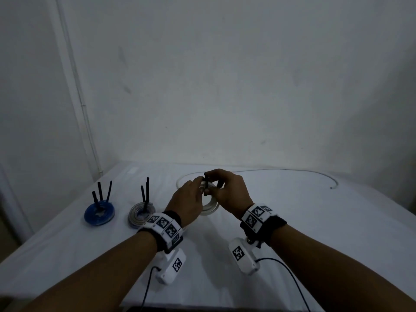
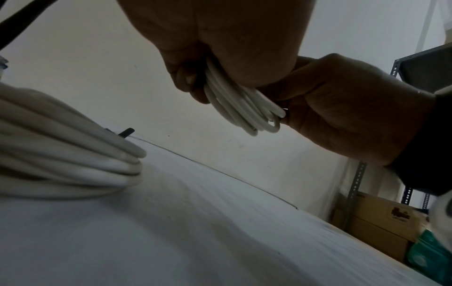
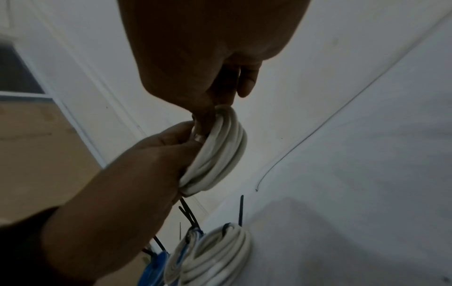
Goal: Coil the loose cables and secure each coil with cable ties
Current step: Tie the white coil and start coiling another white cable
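Observation:
A white cable coil (image 1: pixel 210 207) is tilted up in the middle of the table. Its top part is held between both hands and its lower part rests on the cloth. My left hand (image 1: pixel 195 188) grips the bundled loops (image 2: pixel 240 102) with curled fingers. My right hand (image 1: pixel 219 188) pinches a black cable tie (image 1: pixel 205 184) that stands against the top of the coil (image 3: pixel 220 147). The tie's run around the loops is hidden by fingers. The coil's loose tail (image 1: pixel 292 170) runs along the table's far edge to the right.
A blue coil (image 1: pixel 99 213) and a grey coil (image 1: pixel 141 213) lie at the left, each with black tie ends sticking up. The table is covered with a white cloth (image 1: pixel 304 233) and stands against a wall. Cardboard boxes (image 2: pixel 381 218) and a metal rack stand off to the right.

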